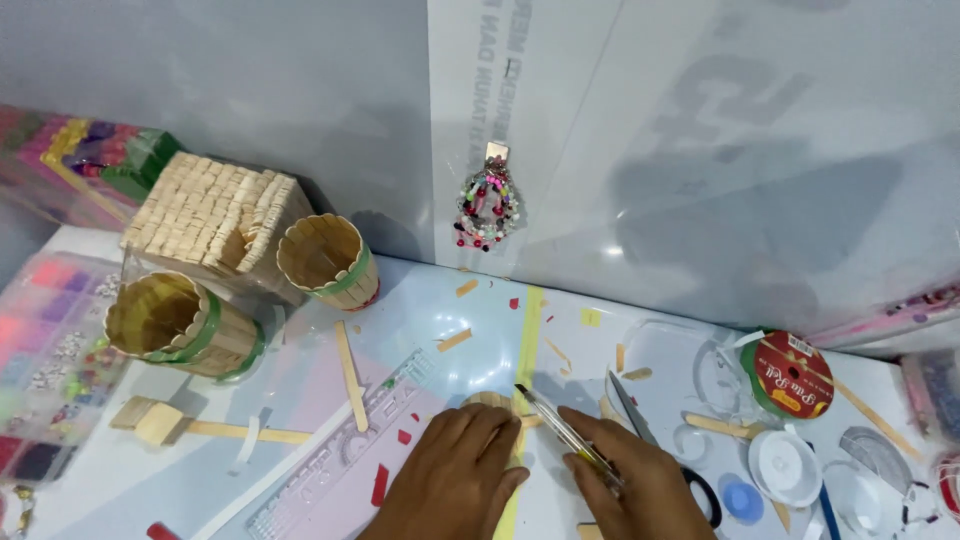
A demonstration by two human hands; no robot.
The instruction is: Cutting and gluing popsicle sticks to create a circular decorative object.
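Starting at far left: bead box (45, 350) at table edge; two stick cups (180, 325) lying tipped beside a stick house (215, 215). Loose craft stick (350, 365) and clear ruler (345, 460) near centre. Left hand (455, 480) flat, fingers pressing a small wooden piece (492, 401) onto the table. Right hand (640, 485) just beside, gripping a clear pen (565, 432), tip close to that piece. Scissors (640, 425) partly under right hand. Red ribbon spool (790, 375) and white spool (785, 467) farther right.
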